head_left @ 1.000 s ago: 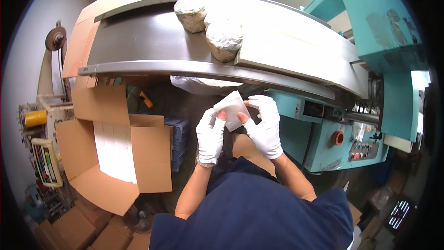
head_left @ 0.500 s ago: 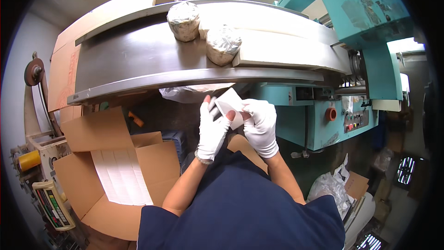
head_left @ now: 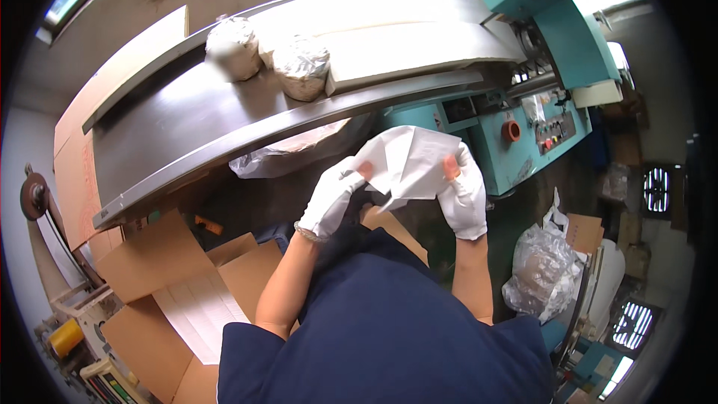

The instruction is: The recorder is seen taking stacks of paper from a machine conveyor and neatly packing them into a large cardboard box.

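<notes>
White slabs (head_left: 419, 52) are being borne by the metal table (head_left: 172, 127); before its left half, white stacks (head_left: 198, 310) are being held in an open cardboard box (head_left: 149, 258). Before the table's right half, a creased white sheet (head_left: 415, 164) is being pinched, thumbs against partly hidden fingers, by the gloved left hand (head_left: 329, 198) and right hand (head_left: 465, 202).

Bright glare, black fisheye corners

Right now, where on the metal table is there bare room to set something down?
The metal table shows bare surface on its left part, bordered by the front rail and, to the right, two wrapped bundles. Farther right it is crowded: white slabs cover most of the top.
</notes>
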{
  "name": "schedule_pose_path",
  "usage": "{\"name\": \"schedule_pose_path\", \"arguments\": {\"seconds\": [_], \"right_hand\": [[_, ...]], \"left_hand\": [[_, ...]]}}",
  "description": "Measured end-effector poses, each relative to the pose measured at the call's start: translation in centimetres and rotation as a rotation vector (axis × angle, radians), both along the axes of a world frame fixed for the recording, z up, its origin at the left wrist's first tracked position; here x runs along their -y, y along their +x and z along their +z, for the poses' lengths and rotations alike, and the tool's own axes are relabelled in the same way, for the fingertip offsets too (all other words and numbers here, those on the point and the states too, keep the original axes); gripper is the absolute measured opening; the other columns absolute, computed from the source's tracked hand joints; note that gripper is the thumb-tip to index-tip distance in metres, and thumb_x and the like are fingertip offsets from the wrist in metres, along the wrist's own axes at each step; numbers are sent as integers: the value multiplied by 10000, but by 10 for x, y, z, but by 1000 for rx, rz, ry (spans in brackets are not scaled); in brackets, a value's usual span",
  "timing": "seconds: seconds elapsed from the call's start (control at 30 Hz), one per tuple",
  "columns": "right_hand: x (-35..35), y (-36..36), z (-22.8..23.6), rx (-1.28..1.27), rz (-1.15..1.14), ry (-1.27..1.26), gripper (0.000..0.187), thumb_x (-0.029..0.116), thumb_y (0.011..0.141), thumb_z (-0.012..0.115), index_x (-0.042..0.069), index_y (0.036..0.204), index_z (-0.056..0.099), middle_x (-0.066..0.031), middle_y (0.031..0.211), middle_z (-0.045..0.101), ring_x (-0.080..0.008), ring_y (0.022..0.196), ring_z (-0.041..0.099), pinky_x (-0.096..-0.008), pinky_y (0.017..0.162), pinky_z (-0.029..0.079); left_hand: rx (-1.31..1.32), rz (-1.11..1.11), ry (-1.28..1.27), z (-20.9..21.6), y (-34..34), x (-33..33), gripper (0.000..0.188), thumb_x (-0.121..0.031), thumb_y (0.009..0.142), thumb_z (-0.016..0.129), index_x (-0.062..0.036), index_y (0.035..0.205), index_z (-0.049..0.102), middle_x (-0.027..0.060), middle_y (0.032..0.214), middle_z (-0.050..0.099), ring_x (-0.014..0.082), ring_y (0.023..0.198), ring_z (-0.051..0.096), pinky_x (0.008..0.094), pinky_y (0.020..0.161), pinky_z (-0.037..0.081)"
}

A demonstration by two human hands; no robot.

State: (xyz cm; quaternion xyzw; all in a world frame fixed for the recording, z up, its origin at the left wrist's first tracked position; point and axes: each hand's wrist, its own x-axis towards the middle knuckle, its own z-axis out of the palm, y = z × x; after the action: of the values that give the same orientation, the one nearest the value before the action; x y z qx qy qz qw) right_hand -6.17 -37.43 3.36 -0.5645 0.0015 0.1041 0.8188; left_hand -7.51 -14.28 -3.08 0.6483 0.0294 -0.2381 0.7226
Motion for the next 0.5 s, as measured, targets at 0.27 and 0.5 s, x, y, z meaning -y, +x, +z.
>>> {"name": "schedule_pose_path", "arguments": {"seconds": [0.27,0.5], "right_hand": [[19,3,-21,81,-413,-733,224,192,994,659,-1,1089,596,-2,929,622,-49,835,546,-205,748,461],[24,8,-36,-49,-398,-561,343,218,1012,627,-5,1258,538,-41,991,676,-71,831,599,-215,768,489]], "left_hand": [[-140,239,-371,-38,9,-4,591,-507,1035,493,0,1332,554,88,1199,641,162,1053,620,320,927,507],[-141,117,-285,-47,-11,-9,502,-308,925,743,15,1272,579,80,1196,659,139,1081,600,280,957,468]]}}
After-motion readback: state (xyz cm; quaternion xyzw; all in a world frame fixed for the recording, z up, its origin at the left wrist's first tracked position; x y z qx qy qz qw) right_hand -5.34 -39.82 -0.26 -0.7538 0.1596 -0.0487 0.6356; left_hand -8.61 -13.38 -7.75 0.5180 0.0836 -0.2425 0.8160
